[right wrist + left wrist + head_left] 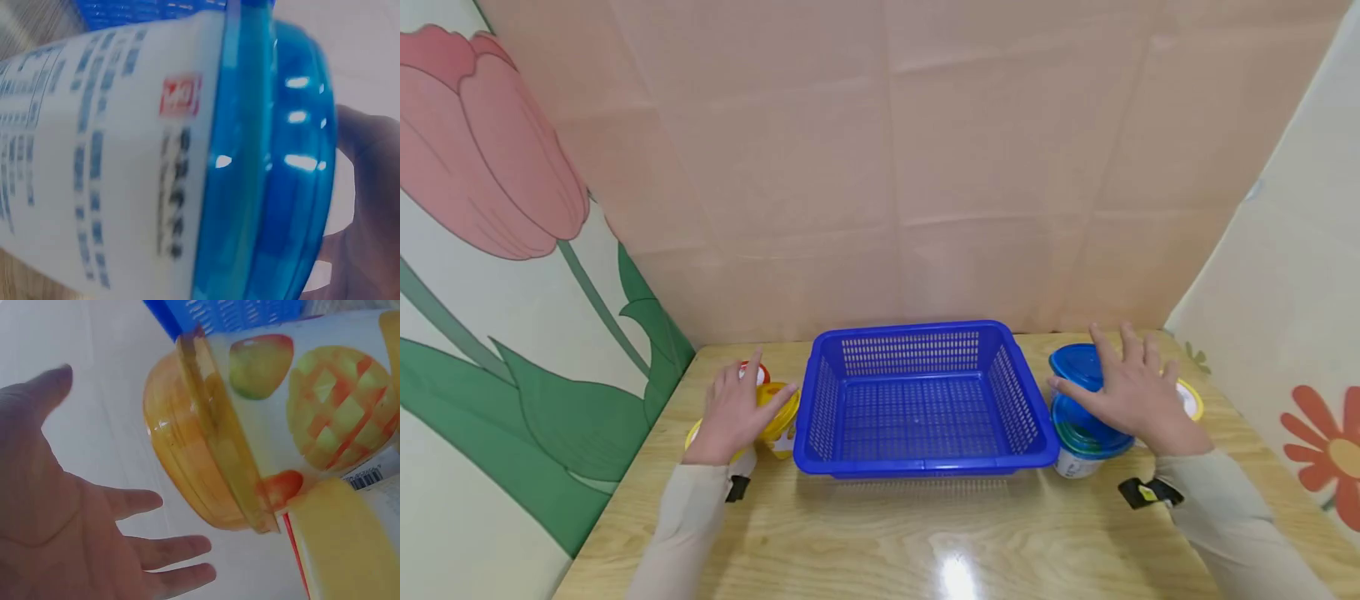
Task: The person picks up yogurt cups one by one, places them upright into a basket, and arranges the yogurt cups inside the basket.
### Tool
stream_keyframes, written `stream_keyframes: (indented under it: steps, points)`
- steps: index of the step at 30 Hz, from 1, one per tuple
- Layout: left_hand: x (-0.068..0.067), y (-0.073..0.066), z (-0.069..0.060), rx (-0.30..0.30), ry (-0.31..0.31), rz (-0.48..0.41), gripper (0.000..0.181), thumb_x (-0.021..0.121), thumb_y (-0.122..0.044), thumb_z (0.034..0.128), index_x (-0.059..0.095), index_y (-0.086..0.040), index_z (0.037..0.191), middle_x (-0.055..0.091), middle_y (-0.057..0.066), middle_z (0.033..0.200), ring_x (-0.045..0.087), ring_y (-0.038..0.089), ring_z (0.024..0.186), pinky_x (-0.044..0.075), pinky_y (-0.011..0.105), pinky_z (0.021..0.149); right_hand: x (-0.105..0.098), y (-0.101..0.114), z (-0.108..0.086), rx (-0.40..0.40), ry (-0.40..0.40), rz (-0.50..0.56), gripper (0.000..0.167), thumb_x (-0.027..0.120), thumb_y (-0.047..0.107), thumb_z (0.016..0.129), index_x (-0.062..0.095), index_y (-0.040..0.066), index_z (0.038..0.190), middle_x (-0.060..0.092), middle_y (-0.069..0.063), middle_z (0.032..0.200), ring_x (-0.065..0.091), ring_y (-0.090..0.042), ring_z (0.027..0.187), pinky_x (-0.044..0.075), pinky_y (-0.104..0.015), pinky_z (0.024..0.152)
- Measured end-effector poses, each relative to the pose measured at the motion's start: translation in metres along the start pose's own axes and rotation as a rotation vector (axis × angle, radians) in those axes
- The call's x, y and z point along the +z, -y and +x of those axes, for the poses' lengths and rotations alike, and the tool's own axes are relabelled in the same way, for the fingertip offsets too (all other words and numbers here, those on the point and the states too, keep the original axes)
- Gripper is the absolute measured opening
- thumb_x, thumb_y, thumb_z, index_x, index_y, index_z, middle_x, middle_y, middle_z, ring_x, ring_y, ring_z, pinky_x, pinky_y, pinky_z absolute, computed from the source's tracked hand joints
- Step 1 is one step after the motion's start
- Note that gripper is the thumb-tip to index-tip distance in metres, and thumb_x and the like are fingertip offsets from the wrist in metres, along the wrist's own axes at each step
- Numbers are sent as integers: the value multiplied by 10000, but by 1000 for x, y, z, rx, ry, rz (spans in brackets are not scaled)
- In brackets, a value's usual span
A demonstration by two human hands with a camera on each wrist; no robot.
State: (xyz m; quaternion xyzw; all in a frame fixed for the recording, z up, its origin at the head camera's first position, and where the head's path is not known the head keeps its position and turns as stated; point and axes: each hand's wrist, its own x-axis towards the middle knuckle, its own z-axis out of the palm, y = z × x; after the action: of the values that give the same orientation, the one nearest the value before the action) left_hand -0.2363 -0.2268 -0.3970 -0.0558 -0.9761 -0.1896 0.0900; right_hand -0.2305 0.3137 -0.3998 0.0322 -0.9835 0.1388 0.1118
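Note:
My left hand (736, 410) hovers with spread fingers over a group of tubs left of the basket. One is a fruit-printed tub with a yellow see-through lid (194, 431); in the left wrist view a gap shows between it and my fingers. My right hand (1138, 396), fingers also spread, is above the blue-lidded tubs on the other side. The nearest is a white printed tub with a blue lid (269, 156); whether my fingertips touch it is hard to tell. Between the hands stands a blue plastic basket (925, 465) with nothing inside.
A second blue-lidded tub (1075, 362) stands behind the near one. A red-rimmed lid (763, 375) and a yellow-rimmed one (692, 433) show beside my left hand, and another yellow-rimmed lid (1191, 400) by my right. The wooden table (880, 542) meets walls at back and sides.

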Motion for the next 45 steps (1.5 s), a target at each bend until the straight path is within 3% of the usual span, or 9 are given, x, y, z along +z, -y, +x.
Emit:
stream_keyframes:
  steps: [3, 6, 12, 16, 22, 27, 32, 39, 45]
  points:
    - [2, 2, -3, 31, -22, -8, 944, 523, -656, 938, 235, -15, 1569, 382, 341, 1455, 340, 536, 1341, 273, 660, 1105, -2, 7, -4, -37, -67, 9, 993, 606, 670, 872, 262, 32, 1551, 219, -407, 1506, 182, -671, 1326, 122, -832, 969]
    - [2, 5, -7, 22, -37, 7, 947, 515, -678, 929, 295, 14, 1536, 447, 325, 1416, 426, 513, 1284, 369, 654, 1046, -5, 18, -9, -64, -142, 16, 805, 649, 563, 896, 461, -41, 1395, 415, -401, 1349, 342, -622, 1208, 232, -767, 959]
    - [-2, 9, -16, -21, -16, 49, 931, 537, -715, 888, 436, 20, 1451, 508, 292, 1379, 471, 468, 1198, 418, 639, 985, -13, 49, -18, -125, -251, 54, 469, 714, 300, 883, 655, -77, 1155, 618, -325, 1070, 585, -502, 941, 473, -645, 770]
    - [-5, 11, -19, -26, 22, 50, 946, 615, -685, 853, 412, 1, 1473, 511, 294, 1373, 479, 459, 1168, 436, 635, 965, -15, 68, -23, -141, -181, 70, 407, 690, 265, 893, 681, -66, 1130, 669, -287, 1065, 651, -449, 909, 534, -589, 668]
    - [-3, 15, -22, -2, 37, 43, 902, 712, -584, 820, 437, 27, 1423, 565, 273, 1271, 525, 410, 1050, 484, 562, 896, -8, 88, -21, -95, -34, 41, 446, 699, 283, 894, 668, -70, 1165, 679, -271, 1060, 658, -410, 897, 542, -546, 661]
    - [1, 18, -21, -9, 40, 41, 888, 732, -579, 803, 462, 19, 1401, 570, 261, 1239, 515, 394, 1038, 488, 544, 873, 2, 96, -20, -45, 23, 29, 498, 711, 293, 896, 637, -91, 1203, 662, -291, 1096, 652, -441, 938, 549, -574, 701]
    - [4, 21, -21, -14, 55, 39, 908, 736, -583, 800, 455, 18, 1420, 551, 276, 1258, 496, 402, 1064, 492, 552, 868, 11, 96, -24, -21, 49, 44, 517, 707, 306, 900, 635, -92, 1221, 642, -308, 1153, 643, -464, 998, 551, -583, 742]
    - [3, 20, -21, -22, 67, 30, 917, 723, -593, 812, 444, 30, 1424, 521, 294, 1292, 477, 421, 1084, 489, 578, 886, 14, 91, -29, -7, 3, 30, 508, 708, 304, 891, 633, -76, 1219, 648, -289, 1110, 656, -419, 893, 544, -538, 616]
    - [3, 18, -20, -35, 81, 34, 936, 710, -616, 812, 437, 31, 1431, 517, 295, 1295, 474, 418, 1090, 486, 573, 891, 14, 83, -30, 3, 8, 26, 517, 698, 305, 893, 623, -77, 1233, 662, -289, 1124, 663, -413, 909, 545, -530, 600]
